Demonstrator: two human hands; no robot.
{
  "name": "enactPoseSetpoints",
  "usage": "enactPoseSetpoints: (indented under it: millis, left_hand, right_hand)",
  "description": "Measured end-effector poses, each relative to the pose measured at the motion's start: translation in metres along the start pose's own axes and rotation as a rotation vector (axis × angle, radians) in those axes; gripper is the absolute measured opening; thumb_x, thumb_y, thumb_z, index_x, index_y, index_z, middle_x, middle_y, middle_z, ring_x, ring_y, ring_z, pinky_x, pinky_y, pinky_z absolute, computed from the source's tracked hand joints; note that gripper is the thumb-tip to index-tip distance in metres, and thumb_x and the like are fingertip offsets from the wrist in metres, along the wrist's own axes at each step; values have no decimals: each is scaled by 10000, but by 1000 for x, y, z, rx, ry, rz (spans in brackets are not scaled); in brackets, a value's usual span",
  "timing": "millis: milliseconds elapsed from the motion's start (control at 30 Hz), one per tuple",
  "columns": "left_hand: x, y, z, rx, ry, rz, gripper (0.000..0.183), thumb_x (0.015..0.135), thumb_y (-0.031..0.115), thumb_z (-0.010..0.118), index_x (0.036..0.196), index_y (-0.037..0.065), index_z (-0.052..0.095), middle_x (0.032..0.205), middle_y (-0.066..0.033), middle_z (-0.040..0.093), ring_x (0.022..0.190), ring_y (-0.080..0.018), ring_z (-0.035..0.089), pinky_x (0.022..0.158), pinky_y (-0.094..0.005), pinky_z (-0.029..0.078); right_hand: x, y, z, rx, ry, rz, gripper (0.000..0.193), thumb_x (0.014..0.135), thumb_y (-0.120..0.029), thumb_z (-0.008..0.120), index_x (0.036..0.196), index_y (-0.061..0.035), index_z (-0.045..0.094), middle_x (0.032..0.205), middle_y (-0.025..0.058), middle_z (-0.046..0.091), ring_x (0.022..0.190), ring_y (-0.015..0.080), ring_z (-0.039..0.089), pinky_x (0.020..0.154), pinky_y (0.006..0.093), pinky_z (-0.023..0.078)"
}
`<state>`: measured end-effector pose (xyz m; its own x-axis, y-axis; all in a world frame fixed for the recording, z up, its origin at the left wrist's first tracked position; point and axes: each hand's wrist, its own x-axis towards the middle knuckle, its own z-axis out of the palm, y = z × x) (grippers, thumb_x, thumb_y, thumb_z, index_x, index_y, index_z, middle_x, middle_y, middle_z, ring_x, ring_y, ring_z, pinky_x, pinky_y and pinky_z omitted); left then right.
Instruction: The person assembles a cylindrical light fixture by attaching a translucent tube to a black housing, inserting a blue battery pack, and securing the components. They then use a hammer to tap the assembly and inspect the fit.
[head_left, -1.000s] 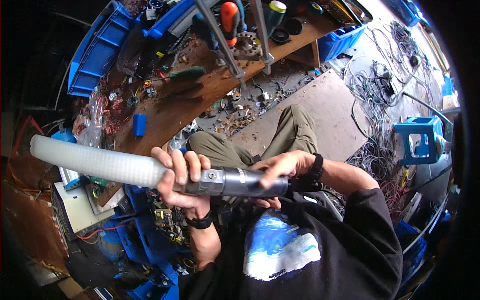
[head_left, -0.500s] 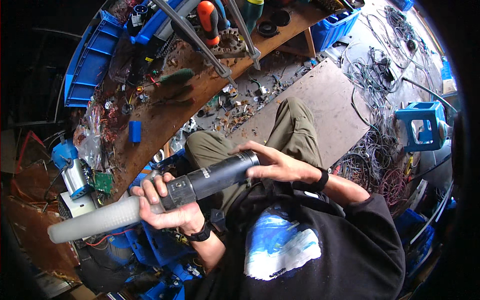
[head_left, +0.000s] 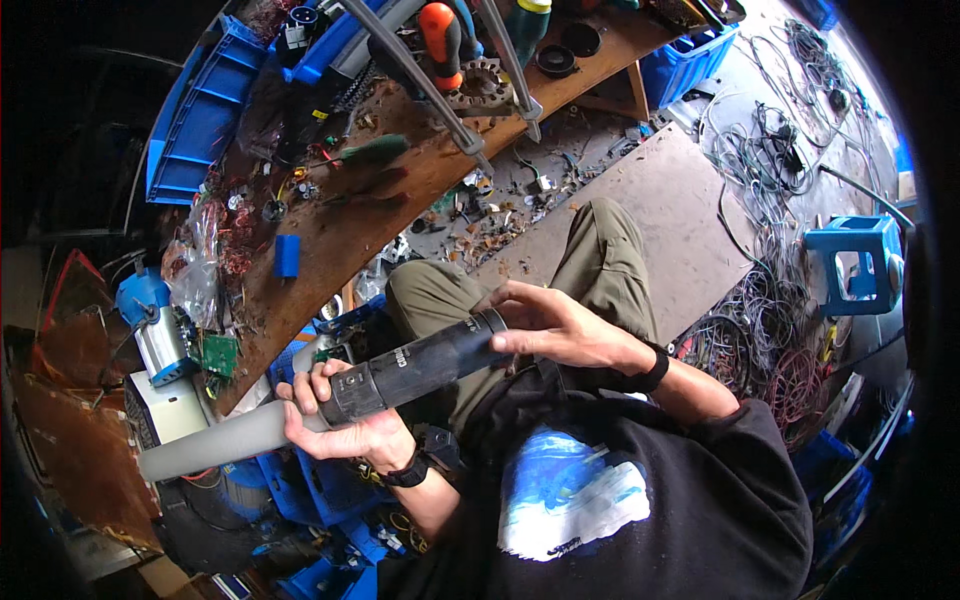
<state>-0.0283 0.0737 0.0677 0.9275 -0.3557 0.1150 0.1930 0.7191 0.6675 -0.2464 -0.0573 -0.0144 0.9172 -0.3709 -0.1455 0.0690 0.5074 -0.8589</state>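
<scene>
Black cylinder (head_left: 425,360) is held aslant, its frosted tube (head_left: 215,445) aimed leftward past the wrapped left hand (head_left: 350,425), its other end loosely clasped by the right hand (head_left: 565,330).

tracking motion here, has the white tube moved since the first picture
Yes: the white tube has swung downward in view, farther below the blue block.
</scene>
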Motion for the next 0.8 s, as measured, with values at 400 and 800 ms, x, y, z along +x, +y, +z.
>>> enactPoseSetpoints:
  millis: [400, 800]
  left_hand:
    - [-2, 3, 0, -48, -70, 20, 141, 945, 230, 647, 977, 172, 522, 728, 83, 429, 692, -91, 474, 808, -322, 492]
    - [11, 9, -22, -270, -467, -160, 229, 907, 129, 685, 1032, 142, 494, 721, 90, 485, 685, -59, 486, 834, -284, 487]
  right_hand:
    - [1, 1, 11, -17, 53, -346, 468, 1080, -318, 662, 1390, 11, 543, 1190, 104, 678, 1049, 172, 697, 915, 336, 570]
    - [-8, 10, 1, 177, -60, -53, 562, 996, -177, 776, 1459, -15, 502, 1243, 77, 673, 1187, 186, 650, 1051, 368, 545]
